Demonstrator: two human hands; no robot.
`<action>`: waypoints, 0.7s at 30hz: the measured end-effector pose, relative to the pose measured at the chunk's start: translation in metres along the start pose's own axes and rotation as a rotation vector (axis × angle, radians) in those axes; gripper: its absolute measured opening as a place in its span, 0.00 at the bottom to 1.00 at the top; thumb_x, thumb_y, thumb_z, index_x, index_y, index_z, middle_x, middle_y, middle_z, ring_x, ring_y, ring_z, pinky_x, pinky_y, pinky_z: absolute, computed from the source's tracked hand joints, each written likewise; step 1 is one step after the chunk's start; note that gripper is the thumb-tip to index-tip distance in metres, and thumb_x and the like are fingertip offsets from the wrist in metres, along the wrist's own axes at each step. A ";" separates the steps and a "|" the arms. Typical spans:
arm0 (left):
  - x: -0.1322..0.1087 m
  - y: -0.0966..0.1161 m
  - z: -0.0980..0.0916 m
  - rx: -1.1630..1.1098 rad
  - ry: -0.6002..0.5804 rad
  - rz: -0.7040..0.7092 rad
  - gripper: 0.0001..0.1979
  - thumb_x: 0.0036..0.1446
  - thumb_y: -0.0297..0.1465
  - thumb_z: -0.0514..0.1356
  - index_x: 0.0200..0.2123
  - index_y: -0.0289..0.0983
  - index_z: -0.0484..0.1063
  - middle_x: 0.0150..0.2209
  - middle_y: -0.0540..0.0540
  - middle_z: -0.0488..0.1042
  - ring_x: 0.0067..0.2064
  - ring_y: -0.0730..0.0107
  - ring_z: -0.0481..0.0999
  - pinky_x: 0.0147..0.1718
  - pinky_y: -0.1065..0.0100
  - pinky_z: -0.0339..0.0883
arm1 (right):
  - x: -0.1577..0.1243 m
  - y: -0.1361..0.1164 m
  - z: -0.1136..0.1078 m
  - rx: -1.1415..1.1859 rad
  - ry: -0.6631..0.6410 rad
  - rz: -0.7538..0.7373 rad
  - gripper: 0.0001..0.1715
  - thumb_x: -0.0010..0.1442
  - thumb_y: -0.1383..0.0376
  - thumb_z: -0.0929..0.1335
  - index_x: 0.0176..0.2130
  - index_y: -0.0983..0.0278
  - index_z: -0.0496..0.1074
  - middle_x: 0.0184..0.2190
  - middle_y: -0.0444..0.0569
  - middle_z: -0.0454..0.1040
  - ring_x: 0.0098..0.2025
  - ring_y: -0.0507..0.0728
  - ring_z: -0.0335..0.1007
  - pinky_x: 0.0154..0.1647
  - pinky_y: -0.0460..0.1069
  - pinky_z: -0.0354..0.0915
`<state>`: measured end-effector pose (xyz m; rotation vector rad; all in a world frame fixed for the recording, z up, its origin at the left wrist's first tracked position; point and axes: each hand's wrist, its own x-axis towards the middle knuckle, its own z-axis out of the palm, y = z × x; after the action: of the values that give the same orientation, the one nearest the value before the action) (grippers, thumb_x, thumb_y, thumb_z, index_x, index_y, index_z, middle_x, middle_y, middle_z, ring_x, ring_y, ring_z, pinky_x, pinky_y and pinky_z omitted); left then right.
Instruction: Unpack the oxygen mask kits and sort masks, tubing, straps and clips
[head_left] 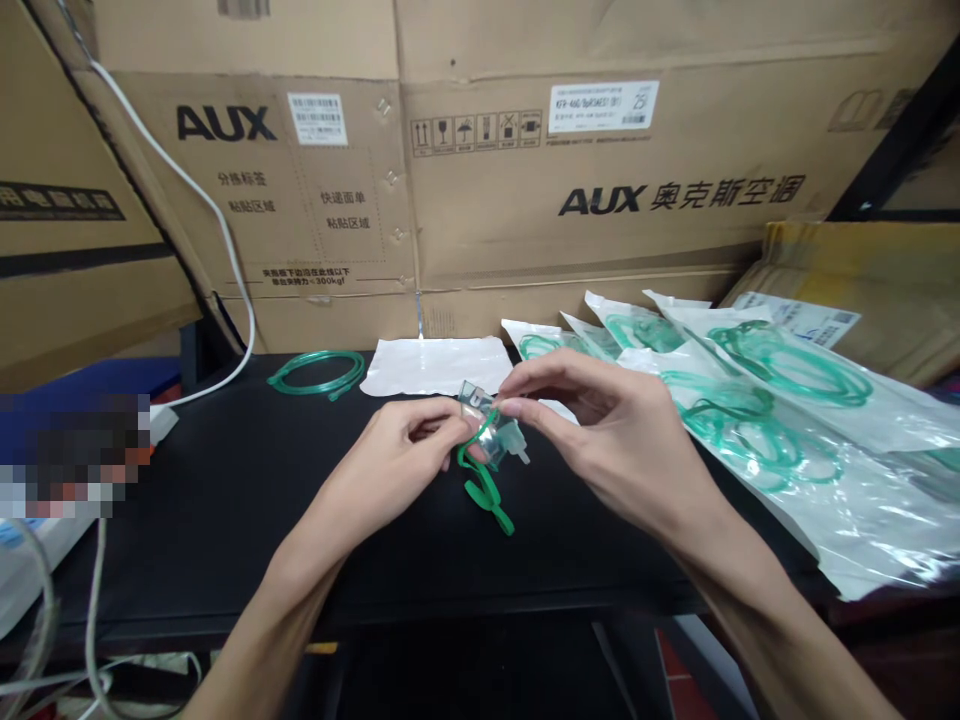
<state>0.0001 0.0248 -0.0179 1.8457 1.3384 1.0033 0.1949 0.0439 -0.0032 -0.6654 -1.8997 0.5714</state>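
Over the middle of the black table (247, 560), both hands meet at a small clear oxygen mask (491, 440). My left hand (420, 435) is closed on the mask's left side, its fingertips partly hidden behind it. A green elastic strap (486, 490) hangs below the mask in a loop. My right hand (592, 420) pinches at the mask's upper right, thumb and forefinger together near the strap's end; whether strap or mask edge is between them is partly hidden. A pale connector sticks out of the mask toward the lower right.
Coiled green tubing (319, 373) lies at the back left, beside a white sheet (435, 366). Several packets with green tubing (750, 420) overlap at the right. Large cardboard boxes (480, 230) stand behind. A white cable (217, 215) hangs at left.
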 end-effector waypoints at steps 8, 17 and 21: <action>0.000 0.000 0.000 0.014 0.013 -0.011 0.17 0.64 0.37 0.56 0.23 0.39 0.69 0.23 0.55 0.65 0.28 0.72 0.63 0.28 0.70 0.54 | 0.002 0.000 -0.013 -0.070 0.134 0.004 0.04 0.60 0.69 0.73 0.34 0.60 0.78 0.32 0.43 0.79 0.37 0.55 0.77 0.41 0.50 0.74; 0.002 -0.001 -0.001 0.005 0.014 -0.038 0.16 0.65 0.37 0.56 0.25 0.39 0.73 0.24 0.54 0.66 0.29 0.71 0.64 0.30 0.70 0.56 | 0.005 -0.002 -0.028 -0.105 0.310 0.021 0.04 0.57 0.68 0.75 0.31 0.58 0.78 0.32 0.44 0.80 0.38 0.58 0.78 0.41 0.53 0.74; 0.002 -0.002 -0.002 0.036 0.020 -0.036 0.16 0.65 0.38 0.57 0.25 0.39 0.73 0.23 0.54 0.66 0.28 0.71 0.63 0.28 0.70 0.55 | 0.005 0.000 -0.028 -0.058 0.346 0.011 0.05 0.57 0.69 0.75 0.31 0.59 0.78 0.32 0.44 0.80 0.37 0.58 0.78 0.42 0.53 0.74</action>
<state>-0.0019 0.0271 -0.0185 1.8363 1.4053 0.9879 0.2184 0.0496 0.0110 -0.7603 -1.5936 0.3802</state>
